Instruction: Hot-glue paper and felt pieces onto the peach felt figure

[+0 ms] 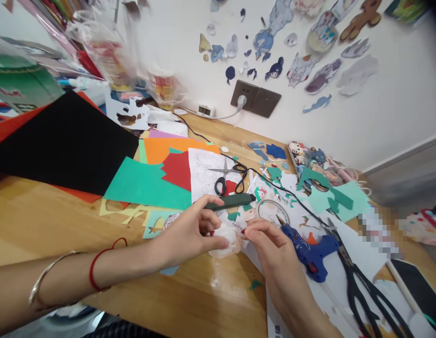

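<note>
My left hand (200, 230) is closed, thumb and fingers pinching a small white felt-like piece (226, 239) above the table. A little red shows by its curled fingers. My right hand (274, 249) is at the right side of the white piece, with thumb and forefinger pinched on a tiny red bit (243, 231). Just behind the hands lies a dark green pen-shaped tool (232, 202). Beside my right hand rests a blue glue gun (309, 249), its nozzle pointing to a clear roll of tape (274, 211).
Small scissors (225, 176) lie open on a printed sheet; large black scissors (362, 281) are at the right. Black (70, 141), green (147, 185) and red felt sheets (179, 171) cover the left. A black cable (284, 190) crosses the table. A phone-like dark slab (418, 286) sits far right.
</note>
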The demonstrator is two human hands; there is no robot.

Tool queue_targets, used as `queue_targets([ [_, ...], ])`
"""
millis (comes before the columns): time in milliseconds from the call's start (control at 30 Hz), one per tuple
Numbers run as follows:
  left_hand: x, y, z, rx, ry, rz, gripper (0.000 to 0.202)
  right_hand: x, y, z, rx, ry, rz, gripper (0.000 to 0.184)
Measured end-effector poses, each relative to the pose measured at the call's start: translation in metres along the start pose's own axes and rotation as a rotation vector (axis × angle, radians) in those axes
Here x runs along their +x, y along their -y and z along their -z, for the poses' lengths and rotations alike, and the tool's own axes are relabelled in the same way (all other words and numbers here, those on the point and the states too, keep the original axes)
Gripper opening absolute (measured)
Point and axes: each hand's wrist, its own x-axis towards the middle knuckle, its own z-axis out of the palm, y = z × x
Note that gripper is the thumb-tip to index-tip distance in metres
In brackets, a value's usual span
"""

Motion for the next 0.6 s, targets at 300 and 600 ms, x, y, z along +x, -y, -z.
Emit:
queue_targets([
  [300,-0.0043,-0.0012,-0.0028,-0.064,-0.056,-0.027,0.065,0.0006,0.0001,-0.0022,-0.083,0.010,-0.013,0.011],
  [600,-0.0091,-0.0051,-0.0063,-0.056,-0.081,-0.047,0.054,0.0001,-0.0031,-0.0056,-0.142,0.014,0.030,0.011],
])
